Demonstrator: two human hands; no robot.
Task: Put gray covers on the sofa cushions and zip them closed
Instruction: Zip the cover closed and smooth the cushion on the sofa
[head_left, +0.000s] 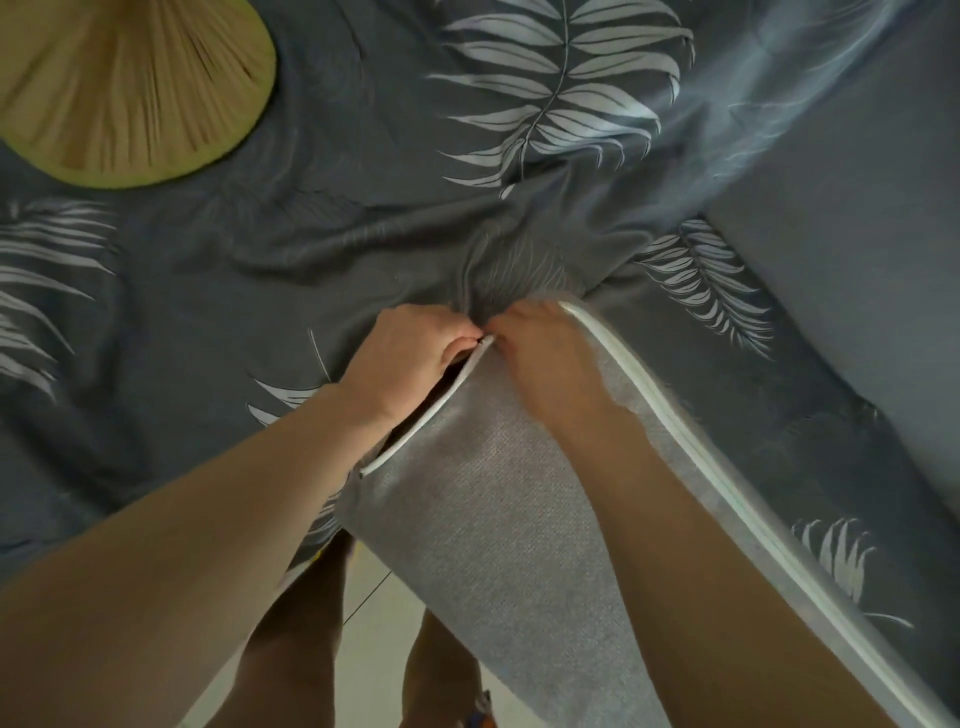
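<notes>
Head view, looking down over both forearms onto a bed. A gray covered cushion (498, 509) runs from the middle of the frame toward the lower right, its far corner resting on the dark gray bedspread (218, 291) printed with pale leaf fronds. The cover is a woven light gray fabric edged with white piping (691, 441); one line of piping follows the right edge down toward the lower right corner of the frame, and a shorter line runs along the left edge, where a dark gap (421, 410) shows between the cover's edges.

Both hands meet at the cushion's far corner, just above the middle of the frame. The left hand (410, 353) has its fingers curled inward, pinching the cover's edge at the top of the left piping line. The right hand (540, 348) lies on top of the gray cover, fingers bent down at the same corner and touching the fabric there; what the fingertips hold is hidden, and no zipper pull can be made out. The bedspread is bunched into folds just beyond the two hands.

A second plain gray cushion (852, 249) lies at the right edge of the frame, blurred along its upper side. A woven straw fan (130, 88) sits on the bedspread in the upper left. Bare legs and pale floor tiles (374, 639) show at the bottom centre.
</notes>
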